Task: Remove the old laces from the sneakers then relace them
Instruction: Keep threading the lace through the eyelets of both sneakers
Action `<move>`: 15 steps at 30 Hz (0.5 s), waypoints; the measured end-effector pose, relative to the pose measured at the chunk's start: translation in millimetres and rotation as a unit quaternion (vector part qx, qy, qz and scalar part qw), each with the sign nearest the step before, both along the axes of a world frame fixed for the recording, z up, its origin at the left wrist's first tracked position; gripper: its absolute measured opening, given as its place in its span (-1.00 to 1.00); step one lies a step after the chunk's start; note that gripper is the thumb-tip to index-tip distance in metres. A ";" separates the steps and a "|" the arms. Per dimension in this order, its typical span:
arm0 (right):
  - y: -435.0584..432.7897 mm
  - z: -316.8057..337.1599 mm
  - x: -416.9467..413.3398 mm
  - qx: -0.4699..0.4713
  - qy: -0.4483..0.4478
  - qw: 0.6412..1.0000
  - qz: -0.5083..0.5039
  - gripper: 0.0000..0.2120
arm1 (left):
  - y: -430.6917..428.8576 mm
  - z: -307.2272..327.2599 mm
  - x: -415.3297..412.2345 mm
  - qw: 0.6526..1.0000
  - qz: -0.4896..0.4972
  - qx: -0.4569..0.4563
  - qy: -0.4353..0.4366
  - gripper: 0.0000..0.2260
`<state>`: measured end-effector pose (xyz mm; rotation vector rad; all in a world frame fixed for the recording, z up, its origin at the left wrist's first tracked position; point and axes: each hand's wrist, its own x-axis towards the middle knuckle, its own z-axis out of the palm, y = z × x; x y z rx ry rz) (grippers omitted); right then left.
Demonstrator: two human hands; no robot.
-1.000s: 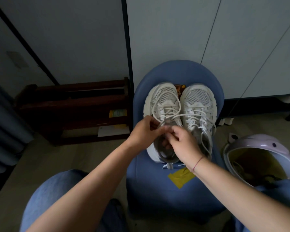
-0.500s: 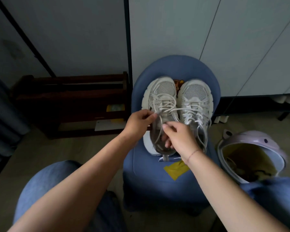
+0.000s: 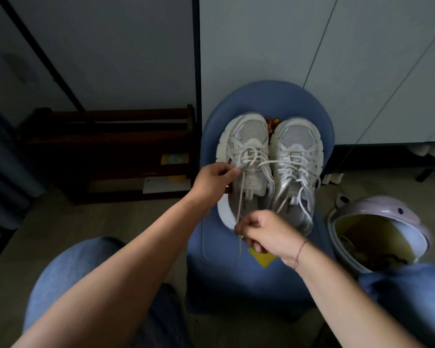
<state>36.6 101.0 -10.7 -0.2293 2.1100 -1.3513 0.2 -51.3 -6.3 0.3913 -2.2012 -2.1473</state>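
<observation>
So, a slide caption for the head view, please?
Left hand and right hand pinch one lace taut above a white sneaker.

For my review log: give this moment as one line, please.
step: unlacing left sneaker | left hand: pinches lace at sneaker | right hand: pinches same lace, taut | right sneaker: laced

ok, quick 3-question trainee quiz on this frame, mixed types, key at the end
1. True or false: both sneakers sit on the blue stool.
2. The right hand pinches: A) the lace; B) a brush; C) scissors.
3. Fill in: between the right hand and the left hand, the lace runs ____ (slack/taut).
Key: 1 true; 2 A; 3 taut.
</observation>
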 end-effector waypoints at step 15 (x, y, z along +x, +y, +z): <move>-25.3 -1.6 -24.9 -0.057 0.087 0.986 -0.131 -0.72 | 0.6 -0.3 1.9 1.000 0.005 0.026 -0.002 -0.84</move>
